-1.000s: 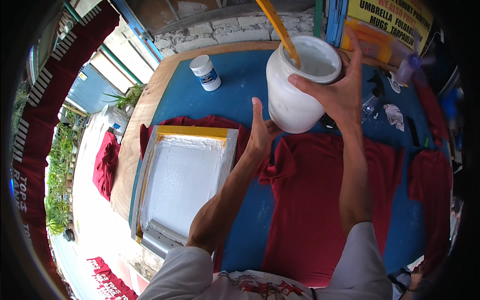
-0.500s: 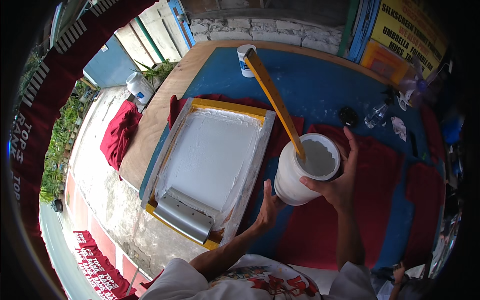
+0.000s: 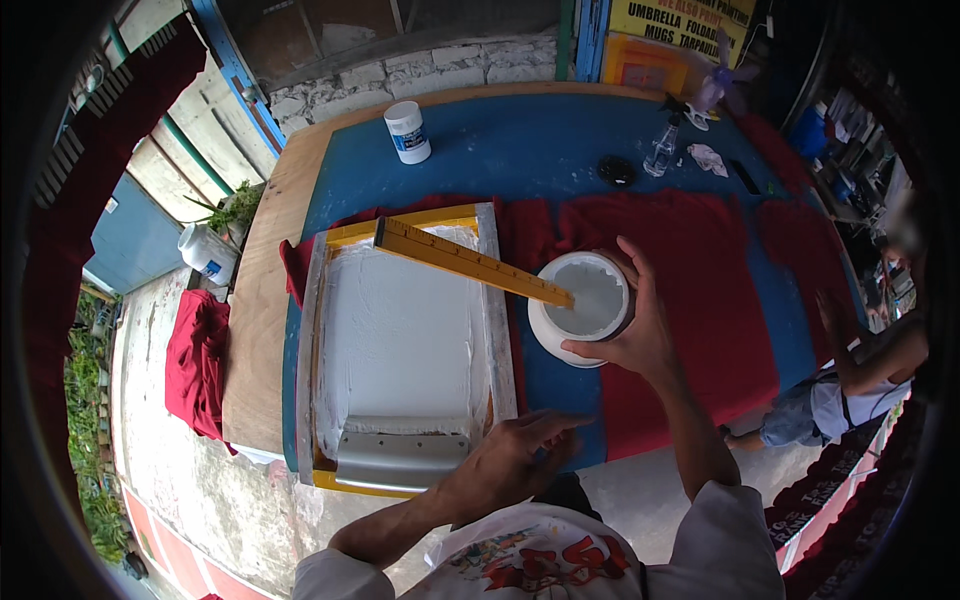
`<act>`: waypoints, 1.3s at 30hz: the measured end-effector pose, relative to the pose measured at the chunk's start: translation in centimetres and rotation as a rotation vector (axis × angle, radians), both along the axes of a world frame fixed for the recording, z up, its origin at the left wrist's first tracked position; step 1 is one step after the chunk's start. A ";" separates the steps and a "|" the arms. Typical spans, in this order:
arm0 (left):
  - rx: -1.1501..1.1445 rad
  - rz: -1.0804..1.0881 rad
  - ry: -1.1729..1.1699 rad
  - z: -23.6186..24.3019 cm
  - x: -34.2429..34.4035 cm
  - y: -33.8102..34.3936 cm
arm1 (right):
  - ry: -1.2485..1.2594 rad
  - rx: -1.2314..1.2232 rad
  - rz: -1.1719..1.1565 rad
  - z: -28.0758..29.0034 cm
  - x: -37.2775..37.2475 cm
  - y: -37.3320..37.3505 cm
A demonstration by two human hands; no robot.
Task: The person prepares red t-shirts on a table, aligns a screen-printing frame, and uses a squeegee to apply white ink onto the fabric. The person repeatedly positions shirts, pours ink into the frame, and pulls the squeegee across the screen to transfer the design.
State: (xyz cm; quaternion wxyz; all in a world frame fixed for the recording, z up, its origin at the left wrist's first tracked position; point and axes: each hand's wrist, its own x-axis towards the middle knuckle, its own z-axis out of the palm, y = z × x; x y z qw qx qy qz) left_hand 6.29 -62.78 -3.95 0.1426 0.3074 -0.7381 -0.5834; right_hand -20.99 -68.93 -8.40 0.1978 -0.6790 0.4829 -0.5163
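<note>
My right hand [image 3: 645, 335] grips the white plastic jar [image 3: 545, 335] round its right side, thumb across the near rim. Pale ink is visible inside, and a yellow wooden ruler [image 3: 465, 262] leans out of the mouth toward the left, over the screen frame. My left hand [image 3: 515, 455] is off the jar, near the frame's lower right corner, fingers stretched out to the right and nothing seen in them. The screen-printing frame [image 3: 497, 330] of wood lies on the table, its mesh coated white. A squeegee with a metal holder [image 3: 400, 460] rests across its near end.
Red cloth [image 3: 690, 300] is spread on the blue tabletop [image 3: 500, 130]. Toward the back stand another white jar [image 3: 407, 135] and a spray bottle [image 3: 662, 145], with a black lid [image 3: 616, 170] nearby. A folded red cloth [image 3: 197, 355] lies at left. Another person [image 3: 850, 375] is at right.
My left hand has come away from the jar and moved down toward the squeegee end. The jar stays in my right hand, and its ruler now leans lower to the left. The view has shifted.
</note>
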 end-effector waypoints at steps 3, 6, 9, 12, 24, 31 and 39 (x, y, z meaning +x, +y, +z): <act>-1.011 0.053 0.077 5.8 2.6 -4.8 | 0.073 0.005 -0.073 0.5 2.6 1.7; -1.357 0.052 -0.203 8.2 3.4 -9.5 | 0.147 -0.004 -0.168 0.9 5.3 2.8; -1.197 -0.159 -0.511 7.5 4.2 -11.1 | 0.268 -0.059 -0.247 1.0 7.2 3.5; -1.209 -0.371 -0.622 6.6 4.8 -12.3 | 0.371 -0.071 -0.298 0.8 8.1 4.2; -1.360 -0.433 -0.724 12.8 5.6 -8.2 | 0.381 -0.126 -0.292 -0.5 8.3 4.1; -1.587 -0.524 -0.848 13.8 4.7 -7.7 | 0.375 -0.110 -0.261 -0.2 8.3 3.6; -1.250 -0.771 -0.797 12.4 1.8 -12.3 | 0.396 -0.099 -0.249 -0.1 8.3 3.1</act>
